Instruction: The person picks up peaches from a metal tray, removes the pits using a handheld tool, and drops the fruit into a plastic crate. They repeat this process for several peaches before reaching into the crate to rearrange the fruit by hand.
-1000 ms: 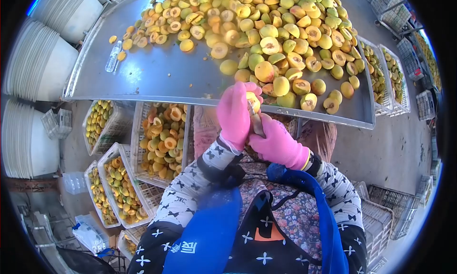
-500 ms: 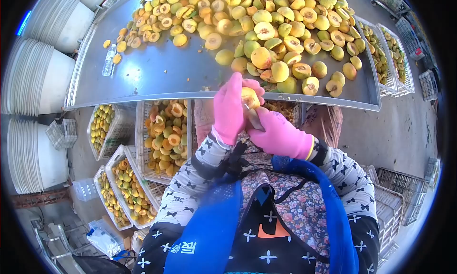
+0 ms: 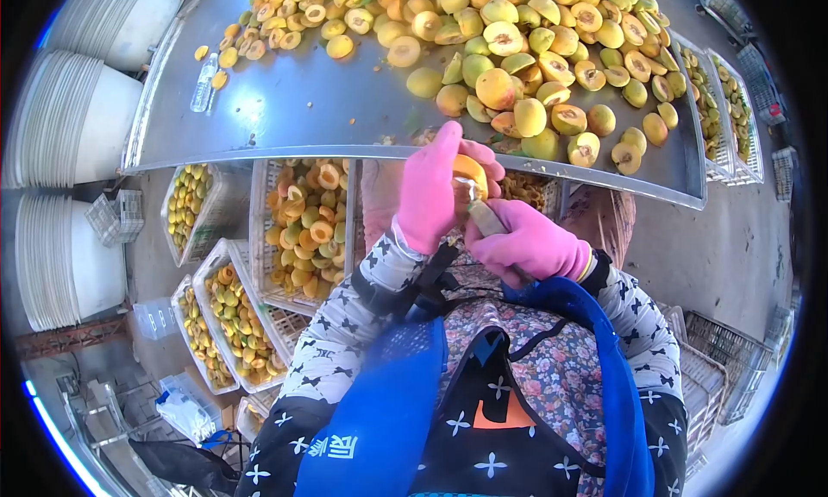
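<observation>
A halved yellow fruit (image 3: pixel 469 171) is held in my left hand (image 3: pixel 434 191), in a pink glove, just off the near edge of the metal table. My right hand (image 3: pixel 530 242), gloved in pink too, is closed round the grey handle of a small tool (image 3: pixel 486 217). The tool's metal tip touches the cut face of the fruit. Beyond my hands, whole and halved fruits (image 3: pixel 496 89) lie heaped on the metal table (image 3: pixel 285 122).
A plastic bottle (image 3: pixel 204 83) lies on the table's left part. Below the near edge stand crates of fruit (image 3: pixel 306 229), with more crates (image 3: pixel 246 324) at the lower left. Stacked white tubs (image 3: pixel 65 117) line the left side. Empty crates (image 3: pixel 724 359) stand at the right.
The view has shifted, so the table and fruits appear farther right. The fruit in my left hand has turned, and the tool is now against its cut face at a different angle.
</observation>
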A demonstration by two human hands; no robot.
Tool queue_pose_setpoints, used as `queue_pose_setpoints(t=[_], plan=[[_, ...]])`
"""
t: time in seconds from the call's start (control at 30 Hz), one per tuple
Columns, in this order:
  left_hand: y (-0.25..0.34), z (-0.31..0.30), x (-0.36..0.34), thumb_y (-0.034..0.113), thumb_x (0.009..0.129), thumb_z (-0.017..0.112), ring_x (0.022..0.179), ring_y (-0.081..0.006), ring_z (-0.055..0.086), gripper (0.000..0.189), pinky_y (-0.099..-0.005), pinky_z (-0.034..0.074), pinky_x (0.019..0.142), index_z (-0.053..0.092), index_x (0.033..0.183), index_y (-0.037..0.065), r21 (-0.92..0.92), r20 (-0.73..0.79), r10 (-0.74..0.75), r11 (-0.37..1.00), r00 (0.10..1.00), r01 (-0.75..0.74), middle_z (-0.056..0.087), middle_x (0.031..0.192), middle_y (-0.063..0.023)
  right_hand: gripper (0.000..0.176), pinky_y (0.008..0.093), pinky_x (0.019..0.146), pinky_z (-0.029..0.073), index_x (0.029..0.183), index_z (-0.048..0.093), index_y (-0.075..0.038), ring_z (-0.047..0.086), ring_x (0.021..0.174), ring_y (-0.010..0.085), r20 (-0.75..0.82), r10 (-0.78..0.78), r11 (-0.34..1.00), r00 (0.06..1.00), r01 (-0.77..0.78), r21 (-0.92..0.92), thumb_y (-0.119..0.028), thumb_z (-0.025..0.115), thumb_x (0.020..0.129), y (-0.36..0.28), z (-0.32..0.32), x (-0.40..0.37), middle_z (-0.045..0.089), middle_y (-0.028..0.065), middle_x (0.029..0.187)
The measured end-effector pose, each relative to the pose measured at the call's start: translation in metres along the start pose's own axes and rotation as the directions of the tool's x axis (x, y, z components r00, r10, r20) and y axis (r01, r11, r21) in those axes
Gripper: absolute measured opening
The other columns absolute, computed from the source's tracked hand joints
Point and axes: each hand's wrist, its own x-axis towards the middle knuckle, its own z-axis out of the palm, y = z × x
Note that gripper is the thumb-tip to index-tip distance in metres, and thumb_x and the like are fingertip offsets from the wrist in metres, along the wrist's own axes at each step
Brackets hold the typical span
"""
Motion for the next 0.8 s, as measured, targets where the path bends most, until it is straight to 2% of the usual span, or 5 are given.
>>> queue_pose_setpoints(t=[0.4, 0.53, 0.67, 0.73, 0.8], plan=[[0.016, -0.032, 0.003, 0.032, 0.105, 0.045, 0.066, -0.0153, 0.062, 0.048, -0.0289, 0.051, 0.067, 0.069, 0.084, -0.003, 0.029, 0.261, -0.302, 0.952, 0.917, 0.305, 0.069, 0.079, -0.0089, 0.016, 0.0237, 0.041, 0.038, 0.092, 0.058, -0.002, 0.049, 0.046, 0.0099, 0.259, 0.034, 0.939, 0.965, -0.12, 0.323, -0.007, 0.07, 0.082, 0.006, -0.003, 0.0, 0.056, 0.0024, 0.066], [0.03, -0.132, -0.035, 0.026, 0.096, 0.062, 0.084, -0.0137, 0.065, 0.028, -0.0266, 0.054, 0.076, 0.071, 0.11, 0.003, 0.342, -0.129, -0.371, 0.854, 0.92, 0.392, 0.069, 0.094, -0.0073, 0.021, 0.0362, 0.056, 0.049, 0.099, 0.059, -0.003, 0.065, 0.064, 0.0225, 0.061, -0.026, 0.955, 0.998, 0.043, -0.294, -0.016, 0.069, 0.086, 0.023, -0.034, -0.015, 0.065, 0.0084, 0.076], [-0.01, -0.16, 0.017, 0.027, 0.092, 0.069, 0.096, -0.0174, 0.066, 0.039, -0.03, 0.055, 0.081, 0.066, 0.123, 0.005, 0.85, -0.033, 0.268, 0.514, 0.963, -0.114, 0.065, 0.116, -0.0111, 0.03, 0.0464, 0.069, 0.05, 0.1, 0.058, -0.003, 0.065, 0.081, 0.0392, -0.217, -0.203, 0.499, 0.955, -0.09, -0.862, -0.026, 0.07, 0.085, 0.053, -0.081, -0.033, 0.066, 0.0192, 0.084], [-0.008, -0.105, 0.066, 0.032, 0.089, 0.071, 0.093, -0.0222, 0.066, 0.044, -0.0344, 0.054, 0.084, 0.065, 0.123, 0.004, 0.584, -0.196, 0.07, 0.81, 0.978, 0.059, 0.064, 0.117, -0.0131, 0.033, 0.0493, 0.072, 0.049, 0.098, 0.058, -0.002, 0.062, 0.086, 0.044, -0.414, -0.334, 0.463, 0.847, -0.235, -0.854, -0.029, 0.071, 0.083, 0.057, -0.094, -0.036, 0.065, 0.0232, 0.087], [-0.03, -0.077, 0.107, 0.027, 0.084, 0.075, 0.099, -0.0208, 0.065, 0.055, -0.0321, 0.053, 0.083, 0.058, 0.13, 0.003, 0.685, -0.138, -0.076, 0.713, 0.988, 0.15, 0.062, 0.124, -0.0138, 0.035, 0.0473, 0.074, 0.05, 0.103, 0.06, -0.002, 0.064, 0.088, 0.0417, -0.465, -0.431, 0.512, 0.773, -0.215, -0.832, -0.027, 0.072, 0.082, 0.028, -0.082, -0.054, 0.067, 0.0218, 0.088]])
